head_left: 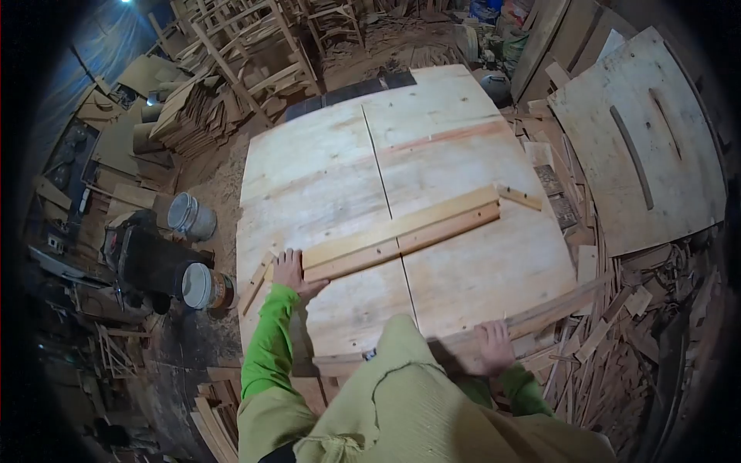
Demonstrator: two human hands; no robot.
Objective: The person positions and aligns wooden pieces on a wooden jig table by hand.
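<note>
My left hand is at the left end of a long wooden bar lying slantwise across a pale plywood panel. Its fingers stretch along the bar's end, and the thumb reaches out by the near edge. The bar has a lighter upper strip and a redder front side with dark holes. A short strip angles off its right end, and another short strip lies left of my hand. My right hand curls over a long plank along the panel's near edge; its thumb is hidden.
White buckets stand on the floor to the left. Stacked thin boards and a wooden frame are at the back left. A slotted plywood sheet leans at the right, above scattered offcuts.
</note>
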